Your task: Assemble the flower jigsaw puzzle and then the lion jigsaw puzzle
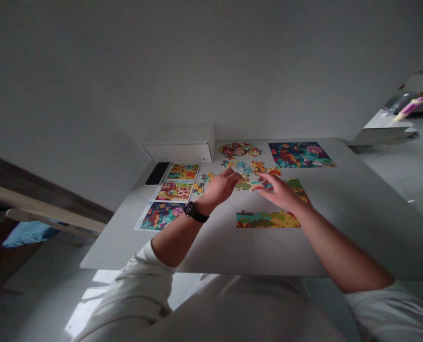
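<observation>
My left hand (224,186), a dark watch on its wrist, is closed with its fingertips pinched at a jigsaw puzzle piece, mostly hidden. Across from it, my right hand (276,190) has its thumb and fingers around red and teal puzzle pieces (260,183). A green-and-yellow joined piece (242,185) lies between the two hands. Partly beneath my right wrist is another joined section (298,188). Nearer to me lies an assembled puzzle strip (264,220) in yellow, green and teal. Loose puzzle pieces (257,166) are scattered just beyond my fingers.
A white box (183,142) stands against the wall, with a heap of puzzle pieces (239,149) beside it. At the back right lies a finished dark-blue puzzle (301,155). Picture sheets (173,190) and a black phone (157,173) lie on the left of the white table (211,251).
</observation>
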`<state>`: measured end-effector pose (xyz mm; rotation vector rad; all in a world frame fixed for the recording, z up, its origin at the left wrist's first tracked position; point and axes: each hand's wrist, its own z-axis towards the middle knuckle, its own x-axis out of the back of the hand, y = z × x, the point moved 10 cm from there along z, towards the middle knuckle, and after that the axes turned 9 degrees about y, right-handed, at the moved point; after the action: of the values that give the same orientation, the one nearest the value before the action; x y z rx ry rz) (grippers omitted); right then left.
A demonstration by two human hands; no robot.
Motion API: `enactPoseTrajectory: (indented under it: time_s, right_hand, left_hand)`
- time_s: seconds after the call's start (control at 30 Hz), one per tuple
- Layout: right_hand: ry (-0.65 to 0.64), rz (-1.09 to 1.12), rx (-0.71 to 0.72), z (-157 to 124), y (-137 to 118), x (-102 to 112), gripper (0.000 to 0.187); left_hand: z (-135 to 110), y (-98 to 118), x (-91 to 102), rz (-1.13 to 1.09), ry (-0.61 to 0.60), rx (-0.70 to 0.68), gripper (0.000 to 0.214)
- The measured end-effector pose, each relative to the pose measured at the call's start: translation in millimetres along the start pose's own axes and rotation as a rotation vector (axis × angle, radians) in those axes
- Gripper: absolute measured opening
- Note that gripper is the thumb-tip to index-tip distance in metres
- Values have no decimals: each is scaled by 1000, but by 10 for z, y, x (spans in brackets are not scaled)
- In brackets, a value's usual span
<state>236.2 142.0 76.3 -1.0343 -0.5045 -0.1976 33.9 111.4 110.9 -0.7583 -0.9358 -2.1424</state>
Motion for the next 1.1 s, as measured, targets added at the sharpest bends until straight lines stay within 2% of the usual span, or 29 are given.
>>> enactPoseTrajectory:
  time_s: [0.07, 0.17, 0.27, 0.37, 0.5, 0.6, 0.9, 1.1]
  right_hand:
    - [7, 90, -80, 10, 40, -119, 55]
    - [40, 233, -162, -39, 129, -311, 49]
    - [78, 367, -204, -105, 222, -425, 42]
    - [121, 417, -240, -142, 334, -416, 43]
    - [191, 405, -296, -155, 497, -319, 47]
    - [206, 385, -315, -158, 550, -300, 47]
    - [117, 309, -262, -183, 374, -394, 42]
    - [134, 339, -300, -193, 314, -335, 47]
  left_hand:
    - [-54, 2, -88, -266, 65, 91, 23]
    - [-188, -91, -317, -610, 115, 251, 37]
    - [-327, -194, -576, -844, 74, 398, 49]
    - [-404, -276, -694, -980, 42, 496, 51]
    - [-448, -439, -656, -1013, 110, 613, 47]
    - [-476, -468, -658, -1016, 106, 666, 48]
    - [-504, -254, -761, -990, -61, 659, 52]
    - [-505, -315, -685, -981, 11, 714, 47]
